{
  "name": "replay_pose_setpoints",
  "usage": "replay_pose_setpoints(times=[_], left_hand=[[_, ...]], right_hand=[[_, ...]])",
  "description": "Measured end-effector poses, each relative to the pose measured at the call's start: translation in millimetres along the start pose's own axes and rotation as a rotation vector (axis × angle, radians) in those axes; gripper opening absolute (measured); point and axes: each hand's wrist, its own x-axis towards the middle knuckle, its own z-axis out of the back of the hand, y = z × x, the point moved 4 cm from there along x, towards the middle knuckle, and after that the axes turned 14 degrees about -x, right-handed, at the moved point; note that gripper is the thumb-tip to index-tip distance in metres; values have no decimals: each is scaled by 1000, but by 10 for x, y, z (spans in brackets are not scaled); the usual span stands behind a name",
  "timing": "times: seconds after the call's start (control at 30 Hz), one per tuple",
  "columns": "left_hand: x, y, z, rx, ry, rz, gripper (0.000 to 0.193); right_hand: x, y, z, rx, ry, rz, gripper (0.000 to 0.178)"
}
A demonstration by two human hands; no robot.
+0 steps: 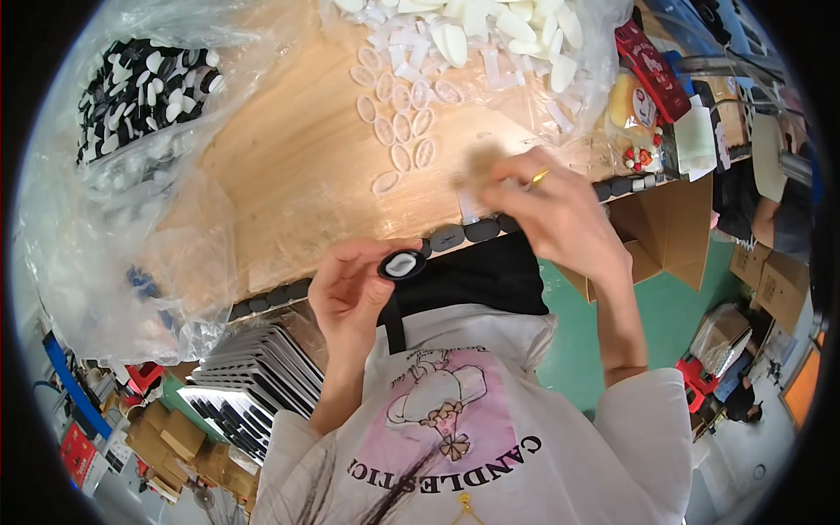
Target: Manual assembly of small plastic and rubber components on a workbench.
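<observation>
At the upper left of the frame, we are noting a clear plastic bag point(197, 232), and many small black and white pieces point(144, 96) are lying within its opening. At the lower left, a stack of white panels point(249, 376) with dark ends is leaning at a slant. Across the upper middle, a wooden table point(289, 157) is supporting most of the parts.

Left of centre, we are observing the left hand point(346, 289) gripping a black oval cap point(402, 265) between thumb and fingers, just off the table's near edge; a whitish insert is showing inside its rim. Above it, clear oval rings point(401, 127) are lying loosely grouped on the wood. Dark oval pads point(448, 236) are lining the table edge.

At the top centre, white oval pieces point(516, 31) are lying heaped on clear plastic. Right of centre, the right hand point(556, 206) is bending its fingers near a small translucent strip point(468, 206); blur is hiding the fingertips, so we are not telling whether they are holding anything. Farther right, an open cardboard box point(674, 227) is standing below the table edge.
</observation>
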Motion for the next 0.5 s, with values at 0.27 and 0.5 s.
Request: replay_pose_setpoints(times=[0.27,0.5], left_hand=[[-22,-9,-102,41,70,-6,43],[-34,-85,-122,-47,126,-23,40]], right_hand=[[272,127,-296,-159,186,594,22],[320,115,-25,239,-21,189,9]])
